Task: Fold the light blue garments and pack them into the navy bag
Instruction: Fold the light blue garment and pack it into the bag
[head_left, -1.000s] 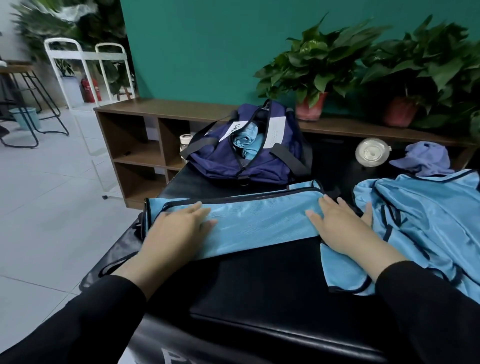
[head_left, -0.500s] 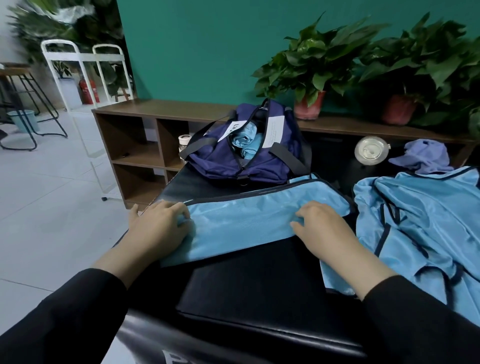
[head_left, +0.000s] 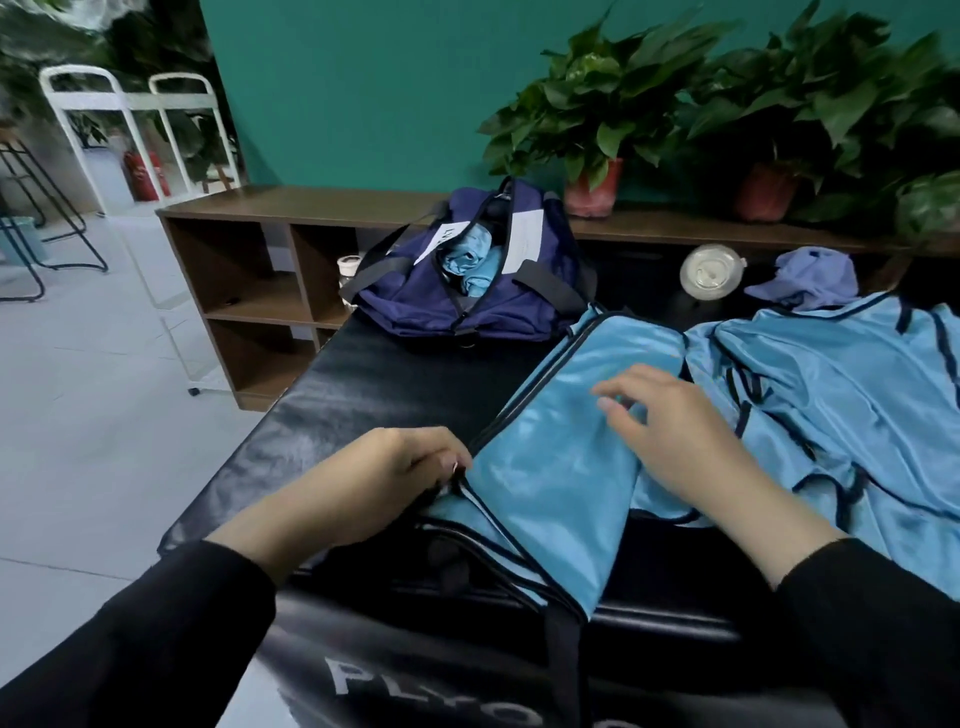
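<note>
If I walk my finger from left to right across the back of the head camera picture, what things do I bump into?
White metal rack → red fire extinguisher → wooden shelf → navy bag → clear round lid → purple cap.

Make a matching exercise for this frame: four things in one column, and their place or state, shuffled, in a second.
Things:
1. navy bag
2. left hand
3. right hand
4. purple cap

Places or states:
A. open fingers over the folded light blue garment
B. lying beside the round clear lid
C. gripping the garment's dark-trimmed edge
D. unzipped, light blue fabric showing inside

Pairs: 1-D, 2-C, 3-A, 4-B
</note>
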